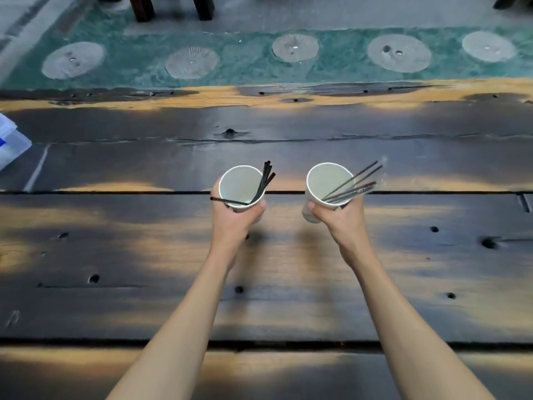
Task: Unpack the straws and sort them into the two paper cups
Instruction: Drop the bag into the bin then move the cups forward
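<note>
Two white paper cups are held up over the dark wooden table (144,255). My left hand (230,220) grips the left cup (238,180) from below; several thick black straws (266,177) lean out of it to the right, and one lies across its near rim. My right hand (340,217) grips the right cup (324,180), which tilts toward me; several thin black straws (359,180) stick out to the upper right, some still in clear wrappers.
A clear plastic bag with blue print (11,142) lies at the table's left edge. Beyond the far edge is a green floor with pale round discs (399,53) and dark wooden furniture legs (141,7).
</note>
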